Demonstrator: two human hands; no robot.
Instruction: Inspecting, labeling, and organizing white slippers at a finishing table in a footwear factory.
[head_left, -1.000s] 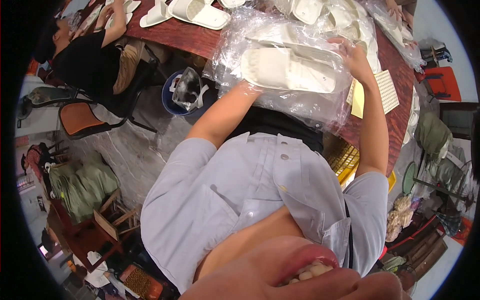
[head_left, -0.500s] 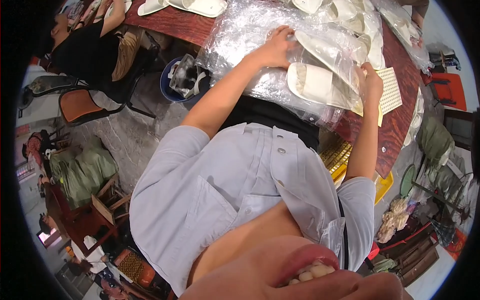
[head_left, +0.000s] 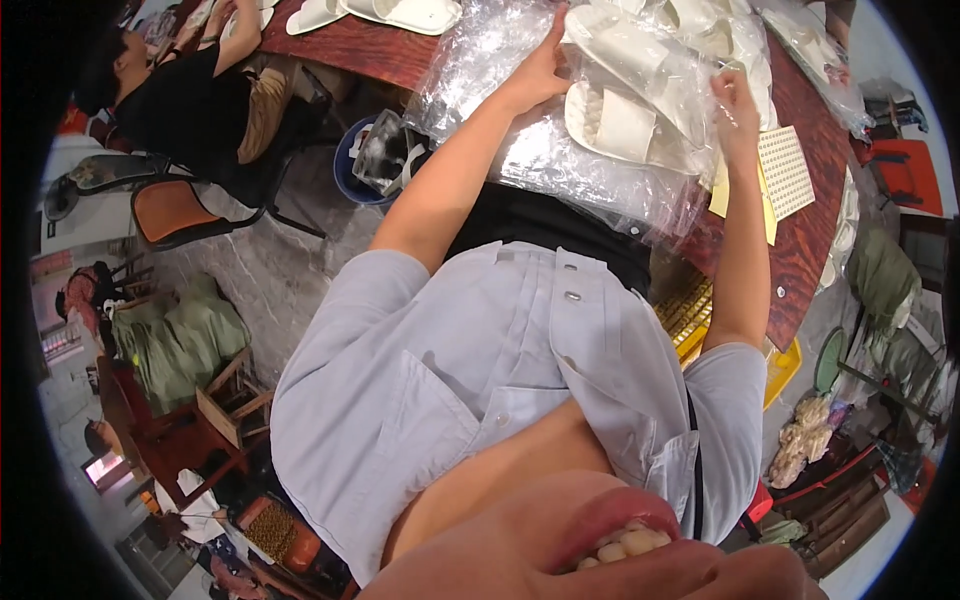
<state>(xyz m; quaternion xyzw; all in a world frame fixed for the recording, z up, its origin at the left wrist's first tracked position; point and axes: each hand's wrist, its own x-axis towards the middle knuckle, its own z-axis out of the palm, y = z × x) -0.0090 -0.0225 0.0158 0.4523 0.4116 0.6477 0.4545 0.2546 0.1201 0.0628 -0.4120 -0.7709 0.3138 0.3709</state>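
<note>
A pair of white slippers (head_left: 612, 122) lies in a clear plastic bag (head_left: 680, 115), one overlapping the other, over a pile of flat clear bags (head_left: 470, 100) on the table. My right hand (head_left: 738, 108) is closed on the bag's right end, fingers bent around the film. Beside the left ends of the slippers is my left hand (head_left: 540, 72), its fingers stretched out and the thumb apart. Whether its fingertips touch the bag is hard to see.
A sheet of small round stickers (head_left: 787, 172) and yellow paper (head_left: 768, 215) lie by my right wrist. More white slippers (head_left: 425, 12) are on the red-brown table (head_left: 385, 58). A blue bin (head_left: 350, 175) stands on the floor; a person in black (head_left: 185, 105) sits at the left.
Both hands and the bagged slippers have moved farther away from me across the table. My left hand's fingers now reach out straighter, and the right still grips the bag.
</note>
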